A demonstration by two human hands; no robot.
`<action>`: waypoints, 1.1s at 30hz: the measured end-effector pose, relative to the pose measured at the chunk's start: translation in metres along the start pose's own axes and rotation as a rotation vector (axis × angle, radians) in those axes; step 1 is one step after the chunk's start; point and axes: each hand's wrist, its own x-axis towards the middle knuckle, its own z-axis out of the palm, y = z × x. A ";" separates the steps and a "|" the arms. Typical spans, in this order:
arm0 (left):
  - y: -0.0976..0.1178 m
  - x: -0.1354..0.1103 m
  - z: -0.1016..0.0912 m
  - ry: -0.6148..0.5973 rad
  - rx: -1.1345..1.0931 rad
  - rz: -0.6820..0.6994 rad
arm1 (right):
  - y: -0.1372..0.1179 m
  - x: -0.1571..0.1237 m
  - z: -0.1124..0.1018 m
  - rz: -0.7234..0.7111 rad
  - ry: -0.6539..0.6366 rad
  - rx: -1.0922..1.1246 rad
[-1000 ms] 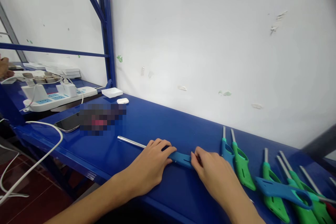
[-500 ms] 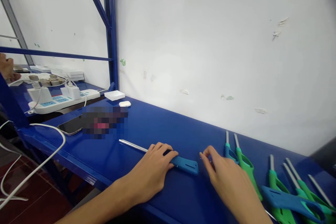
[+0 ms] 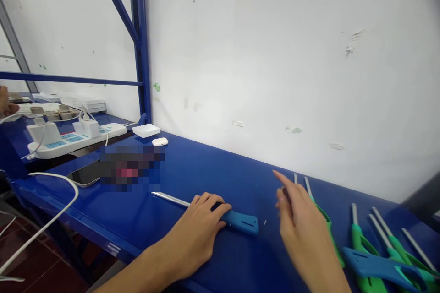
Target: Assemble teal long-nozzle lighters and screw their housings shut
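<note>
A long-nosed lighter with a blue handle (image 3: 242, 222) and a silver metal rod (image 3: 170, 198) lies on the blue shelf (image 3: 206, 169). My left hand (image 3: 199, 226) rests on its middle, fingers curled over the top of it. My right hand (image 3: 297, 219) hovers just right of the handle's end, lifted off the shelf, with the index finger stretched out and the other fingers loosely bent, holding nothing that I can see. A tiny white speck (image 3: 265, 222) lies between the handle and my right hand.
Several green and blue lighters (image 3: 378, 256) lie in a row at the right. At the left are a phone (image 3: 84, 175), a white earbud case (image 3: 160, 141), a small white box (image 3: 146, 130), a power strip (image 3: 74, 137) with chargers, and white cables (image 3: 44, 219). Another person's hand (image 3: 4, 103) shows at the far left.
My right hand has let go of the blue handle's end and moved up and to the right. My left hand stays on the lighter.
</note>
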 end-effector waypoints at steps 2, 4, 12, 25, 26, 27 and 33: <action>0.000 0.000 0.000 0.002 -0.001 -0.001 | -0.001 0.002 -0.005 0.003 0.077 0.071; 0.000 0.001 0.000 0.004 0.000 -0.002 | 0.000 0.003 -0.008 0.012 0.149 0.112; 0.001 -0.001 -0.002 -0.005 0.014 -0.005 | -0.008 0.004 -0.014 0.088 0.318 0.090; 0.005 0.004 -0.005 -0.050 0.111 -0.007 | -0.020 -0.003 -0.019 0.206 0.485 0.240; 0.006 0.004 -0.006 -0.050 0.116 -0.010 | -0.021 -0.003 -0.019 0.204 0.476 0.251; 0.006 0.004 -0.006 -0.052 0.120 -0.009 | -0.022 -0.003 -0.019 0.204 0.465 0.258; 0.006 0.004 -0.008 -0.061 0.126 -0.001 | -0.021 -0.002 -0.017 0.179 0.491 0.258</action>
